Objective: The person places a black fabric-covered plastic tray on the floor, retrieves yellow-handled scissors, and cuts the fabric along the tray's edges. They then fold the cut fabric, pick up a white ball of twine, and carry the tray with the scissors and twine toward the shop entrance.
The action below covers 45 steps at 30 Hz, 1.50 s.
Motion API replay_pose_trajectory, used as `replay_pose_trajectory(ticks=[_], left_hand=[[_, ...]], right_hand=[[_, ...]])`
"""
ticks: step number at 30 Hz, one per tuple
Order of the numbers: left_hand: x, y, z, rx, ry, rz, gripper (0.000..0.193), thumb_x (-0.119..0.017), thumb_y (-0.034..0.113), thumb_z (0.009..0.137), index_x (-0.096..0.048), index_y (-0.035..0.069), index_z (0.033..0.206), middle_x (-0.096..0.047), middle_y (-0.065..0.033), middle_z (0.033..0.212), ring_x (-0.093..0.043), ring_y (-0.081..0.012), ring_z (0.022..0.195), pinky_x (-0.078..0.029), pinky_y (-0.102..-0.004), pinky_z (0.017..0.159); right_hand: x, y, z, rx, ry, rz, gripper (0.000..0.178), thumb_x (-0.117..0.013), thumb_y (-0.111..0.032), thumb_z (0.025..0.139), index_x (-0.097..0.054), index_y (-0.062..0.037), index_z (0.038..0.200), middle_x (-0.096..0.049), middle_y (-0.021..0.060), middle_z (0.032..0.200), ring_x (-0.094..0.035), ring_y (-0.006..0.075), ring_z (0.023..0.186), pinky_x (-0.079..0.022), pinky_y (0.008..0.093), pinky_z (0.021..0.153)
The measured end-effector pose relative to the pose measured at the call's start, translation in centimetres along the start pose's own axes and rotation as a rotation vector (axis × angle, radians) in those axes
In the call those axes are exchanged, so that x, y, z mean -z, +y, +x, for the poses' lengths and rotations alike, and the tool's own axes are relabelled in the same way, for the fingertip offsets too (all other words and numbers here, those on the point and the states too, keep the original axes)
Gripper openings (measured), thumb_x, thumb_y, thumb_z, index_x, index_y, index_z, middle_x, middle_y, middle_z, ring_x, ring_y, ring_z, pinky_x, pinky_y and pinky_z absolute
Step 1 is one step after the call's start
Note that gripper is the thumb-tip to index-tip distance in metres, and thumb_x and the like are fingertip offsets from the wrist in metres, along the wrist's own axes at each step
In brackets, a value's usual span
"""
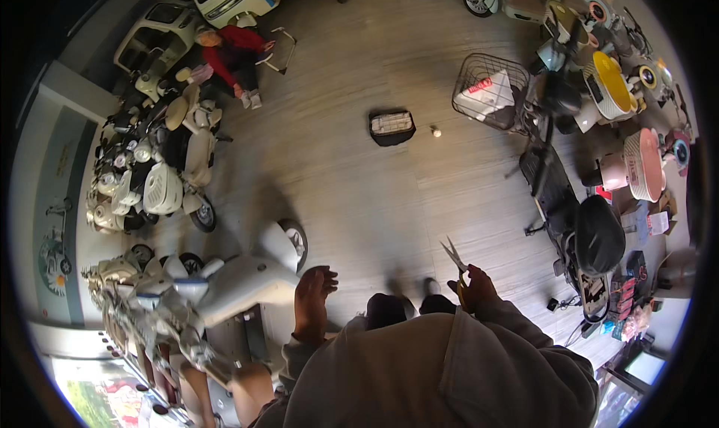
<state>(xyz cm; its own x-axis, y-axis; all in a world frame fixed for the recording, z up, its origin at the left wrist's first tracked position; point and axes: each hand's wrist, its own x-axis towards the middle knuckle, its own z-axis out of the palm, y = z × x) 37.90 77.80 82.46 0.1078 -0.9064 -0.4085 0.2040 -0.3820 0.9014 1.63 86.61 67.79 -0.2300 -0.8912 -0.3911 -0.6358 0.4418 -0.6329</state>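
Note:
My right hand (479, 288) is closed round the yellow handles of a pair of scissors (454, 255). The silver blades are parted, pointing away from me and a little left. My left hand (314, 293) is raised near the pale scooter (251, 284), fingers loosely bent and nothing visible in them. Farther out on the floor lies a black open-topped case (392, 138) with a pale block inside. Beside it, to the right, is a small white object (436, 131) too small to name.
Parked scooters (161, 188) crowd the left side. On the right stands a black electric bike (550, 196) with a wire basket (479, 80) holding a white bag. A yellow basket (610, 83) and a pink basket (642, 166) are beyond. A person in red (228, 50) sits at far left.

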Motion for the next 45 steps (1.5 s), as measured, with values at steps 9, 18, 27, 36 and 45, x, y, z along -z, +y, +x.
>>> replay_pose_trajectory(ticks=[9,18,27,36,45], left_hand=[[3.2,7.8,32.6,0.171,-0.159,0.299,0.031,-0.051,0.030,0.097,-0.057,0.001,0.107,-0.063,-0.0079,0.095,-0.058,-0.0142,0.078,-0.048,-0.0292,0.072],[-8.0,10.0,65.2,0.110,-0.558,0.860,0.035,-0.053,0.031,0.098,-0.057,0.000,0.112,-0.063,-0.0079,0.100,-0.058,-0.0148,0.086,-0.047,-0.0314,0.077],[-17.1,-19.3,106.0,-0.411,-0.814,1.822,0.044,-0.064,0.033,0.086,-0.060,0.006,0.119,-0.064,-0.0151,0.117,-0.060,-0.0319,0.108,-0.048,-0.0391,0.092],[-23.4,-39.2,120.6,-0.295,-1.045,1.584,0.087,-0.074,0.046,0.074,-0.041,-0.005,0.137,-0.053,-0.0253,0.131,-0.053,-0.0331,0.121,-0.042,-0.0377,0.100],[-26.7,-41.7,125.3,0.149,-1.490,1.420,0.070,-0.082,0.028,0.068,-0.054,-0.006,0.123,-0.061,-0.0187,0.120,-0.057,-0.0259,0.110,-0.042,-0.0350,0.096]], right_hand=[[-7.7,-12.9,19.2,-0.292,0.240,0.162,0.060,-0.073,-0.039,0.079,-0.044,0.0028,0.111,-0.059,0.0275,0.100,-0.059,0.0452,0.092,-0.049,0.0484,0.076],[-18.8,-19.2,42.6,-0.453,0.057,0.532,0.051,-0.056,-0.049,0.091,-0.043,-0.0003,0.096,-0.059,0.0252,0.081,-0.058,0.0480,0.081,-0.046,0.0528,0.068],[-40.6,-12.7,67.6,-0.625,0.035,0.906,0.054,-0.052,-0.052,0.093,-0.048,0.0013,0.092,-0.056,0.0201,0.077,-0.058,0.0392,0.071,-0.047,0.0444,0.066],[-54.8,-4.8,76.8,-0.649,0.008,1.239,0.050,-0.054,-0.053,0.092,-0.046,-0.0031,0.090,-0.046,0.0047,0.066,-0.048,0.0143,0.056,-0.042,0.0323,0.052],[-56.6,3.4,80.7,-0.414,-0.291,1.551,0.055,-0.048,-0.064,0.090,-0.046,-0.0092,0.093,-0.048,0.0017,0.070,-0.050,0.0110,0.055,-0.046,0.0266,0.053]])
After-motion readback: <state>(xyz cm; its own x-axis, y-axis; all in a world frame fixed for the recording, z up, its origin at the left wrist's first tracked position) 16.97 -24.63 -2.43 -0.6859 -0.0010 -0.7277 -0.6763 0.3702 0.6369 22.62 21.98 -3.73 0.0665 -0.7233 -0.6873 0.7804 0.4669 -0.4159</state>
